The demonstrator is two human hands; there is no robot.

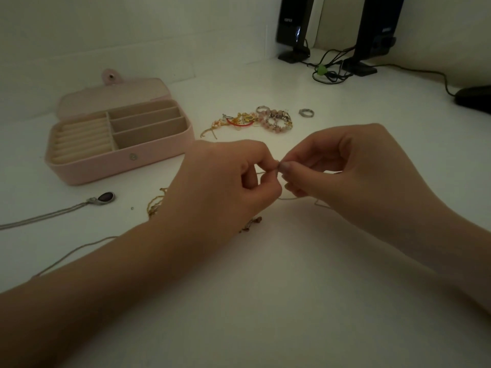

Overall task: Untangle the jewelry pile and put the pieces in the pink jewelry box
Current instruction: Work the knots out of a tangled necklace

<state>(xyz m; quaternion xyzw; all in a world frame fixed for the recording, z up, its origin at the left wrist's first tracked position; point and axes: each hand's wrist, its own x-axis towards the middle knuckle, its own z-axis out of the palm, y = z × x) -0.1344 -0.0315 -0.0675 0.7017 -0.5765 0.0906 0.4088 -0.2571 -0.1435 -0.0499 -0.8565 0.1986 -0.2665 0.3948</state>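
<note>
My left hand (225,179) and my right hand (342,168) meet fingertip to fingertip above the white desk, both pinching a thin pale chain (288,198) that droops between them. A gold beaded strand (155,204) trails out from under my left hand. The jewelry pile (255,120) of pink beads, gold pieces and rings lies behind my hands. The pink jewelry box (122,160) stands open at the left, its compartments bare. A silver necklace with a dark oval pendant (106,197) lies in front of the box.
A single silver ring (306,112) sits to the right of the pile. Two black speakers (295,25) with tangled cables (329,70) stand at the back right against the wall. A dark object (475,98) lies at the right edge.
</note>
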